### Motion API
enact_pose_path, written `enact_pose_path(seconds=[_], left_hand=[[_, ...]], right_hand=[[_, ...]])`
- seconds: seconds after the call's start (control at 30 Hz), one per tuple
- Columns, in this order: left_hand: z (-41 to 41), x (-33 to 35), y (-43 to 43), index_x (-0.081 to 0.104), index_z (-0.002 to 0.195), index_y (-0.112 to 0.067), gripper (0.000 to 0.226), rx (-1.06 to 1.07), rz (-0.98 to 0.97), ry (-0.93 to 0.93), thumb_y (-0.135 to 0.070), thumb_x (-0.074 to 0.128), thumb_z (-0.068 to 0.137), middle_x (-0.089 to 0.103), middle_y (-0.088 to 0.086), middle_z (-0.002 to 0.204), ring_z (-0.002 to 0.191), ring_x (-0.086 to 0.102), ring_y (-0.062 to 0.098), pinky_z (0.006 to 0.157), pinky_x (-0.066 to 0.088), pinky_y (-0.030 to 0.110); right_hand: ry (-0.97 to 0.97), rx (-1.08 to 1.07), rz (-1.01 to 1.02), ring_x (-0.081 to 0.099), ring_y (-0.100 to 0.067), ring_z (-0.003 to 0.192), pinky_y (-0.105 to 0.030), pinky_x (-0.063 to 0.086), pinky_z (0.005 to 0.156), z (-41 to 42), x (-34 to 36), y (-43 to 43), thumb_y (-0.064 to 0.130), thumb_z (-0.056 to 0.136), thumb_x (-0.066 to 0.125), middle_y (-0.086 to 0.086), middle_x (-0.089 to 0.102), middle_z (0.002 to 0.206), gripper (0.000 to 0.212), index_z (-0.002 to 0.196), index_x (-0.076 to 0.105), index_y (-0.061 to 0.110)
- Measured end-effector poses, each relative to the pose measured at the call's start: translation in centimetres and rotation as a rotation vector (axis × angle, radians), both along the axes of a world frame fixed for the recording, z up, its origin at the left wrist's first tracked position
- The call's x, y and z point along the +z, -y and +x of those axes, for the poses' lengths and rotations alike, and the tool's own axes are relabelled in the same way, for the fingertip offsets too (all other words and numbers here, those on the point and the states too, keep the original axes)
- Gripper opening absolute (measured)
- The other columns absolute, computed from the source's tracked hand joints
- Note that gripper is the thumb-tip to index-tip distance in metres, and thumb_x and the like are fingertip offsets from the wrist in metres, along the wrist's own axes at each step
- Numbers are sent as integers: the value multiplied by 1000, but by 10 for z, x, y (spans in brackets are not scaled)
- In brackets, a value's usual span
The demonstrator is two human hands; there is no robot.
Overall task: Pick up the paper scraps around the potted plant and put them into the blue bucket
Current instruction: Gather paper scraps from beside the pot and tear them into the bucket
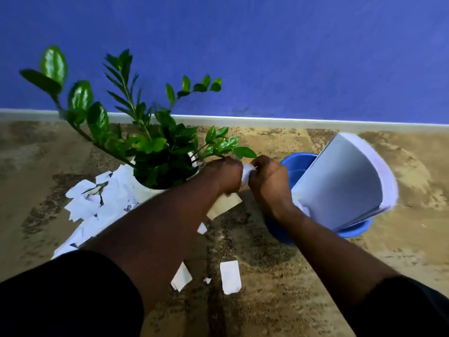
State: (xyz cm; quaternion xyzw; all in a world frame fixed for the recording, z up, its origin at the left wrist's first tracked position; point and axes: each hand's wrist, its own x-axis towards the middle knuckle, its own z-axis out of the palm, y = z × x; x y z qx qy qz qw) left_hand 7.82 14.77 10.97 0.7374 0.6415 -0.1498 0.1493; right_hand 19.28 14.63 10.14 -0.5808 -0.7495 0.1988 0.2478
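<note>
I see a small white crumpled scrap [248,175] pinched between my two hands, just left of the blue bucket [295,164] and in front of the potted plant [155,152]; my left hand [224,176] is curled closed with its fingers on that scrap, and a larger cream sheet [224,205] shows just below it, though I cannot tell whether it is gripped or merely lying there; my right hand [267,183] is likewise closed on the scrap's other side; the main heap of paper scraps [97,198] lies on the floor left of the pot, with a few loose pieces [229,276] nearer me; a thick stack of sheets [345,183] leans out of the bucket and covers much of its mouth; my worry is that the scrap, once dropped, lands on that stack and slides back to the floor, or that my wrist nudges the stack and tips the bucket; the low leaves could also snag my left hand.
</note>
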Motion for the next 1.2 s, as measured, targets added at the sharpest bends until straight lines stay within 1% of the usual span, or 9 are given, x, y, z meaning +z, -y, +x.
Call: enact_pose_path(seconds=[0.1, 0.2, 0.43, 0.5, 0.63, 0.73, 0.93, 1.03, 1.2], left_hand=[[22, 37, -6, 53, 123, -19, 51, 116, 140, 164, -3, 67, 76, 63, 15, 102, 88, 63, 29, 72, 53, 33], [34, 55, -7, 64, 104, -8, 21, 304, 354, 356, -11, 60, 83, 65, 16, 106, 96, 64, 32, 71, 48, 31], [67, 65, 0, 69, 95, -11, 15, 292, 613, 606, -7, 61, 82, 69, 14, 96, 85, 66, 29, 73, 56, 35], [74, 57, 0, 70, 92, -14, 12, 289, 581, 683, -10, 66, 82, 70, 10, 92, 79, 66, 24, 72, 58, 35], [82, 36, 2, 73, 92, -13, 12, 197, 371, 816, -11, 72, 80, 73, 7, 88, 76, 69, 21, 75, 59, 39], [81, 24, 1, 73, 91, -13, 12, 117, 309, 789, -12, 67, 81, 74, 8, 88, 76, 68, 21, 74, 55, 29], [61, 11, 14, 64, 72, -11, 12, 110, 483, 842, -7, 54, 77, 70, 14, 74, 70, 64, 27, 59, 48, 35], [39, -8, 26, 54, 64, -20, 18, 170, 529, 895, -7, 57, 77, 64, 4, 67, 66, 61, 24, 55, 40, 32], [-7, -55, 59, 65, 79, -17, 11, 181, 386, 863, -19, 55, 81, 69, 6, 81, 80, 66, 22, 64, 46, 32]], right_hand=[[-97, -71, 45, 62, -28, 78, -25, 42, 65, 14, 33, -4, 11, 85, 55, -15, 71, 96, 22, 102, 68, 8], [-98, -141, 83, 52, -24, 71, -23, 35, 64, 34, 58, -10, 14, 87, 54, -15, 70, 92, 18, 95, 68, 6], [128, -267, 82, 61, -35, 71, -28, 35, 58, 83, 60, -22, 9, 79, 57, -20, 67, 80, 6, 77, 61, 4], [194, -244, 95, 62, -40, 73, -29, 33, 56, 90, 55, -21, 7, 76, 56, -24, 66, 78, 5, 72, 57, 5], [256, -225, 94, 63, -40, 83, -36, 45, 63, 93, 48, -21, 4, 72, 54, -26, 66, 90, 19, 87, 64, -3], [277, -196, 132, 62, -40, 87, -39, 47, 69, 92, 48, -19, 12, 72, 53, -27, 66, 95, 28, 93, 64, -4], [75, -62, 226, 60, -34, 93, -28, 41, 73, 64, 48, 0, 6, 79, 59, -18, 64, 108, 30, 109, 65, 3], [37, 65, 286, 59, -25, 85, -22, 39, 71, 42, 46, 16, 7, 84, 55, -12, 65, 103, 23, 103, 67, 6], [23, 198, 177, 60, -32, 76, -37, 46, 65, 12, 14, 50, 20, 70, 43, -15, 67, 82, 29, 83, 65, 6]])
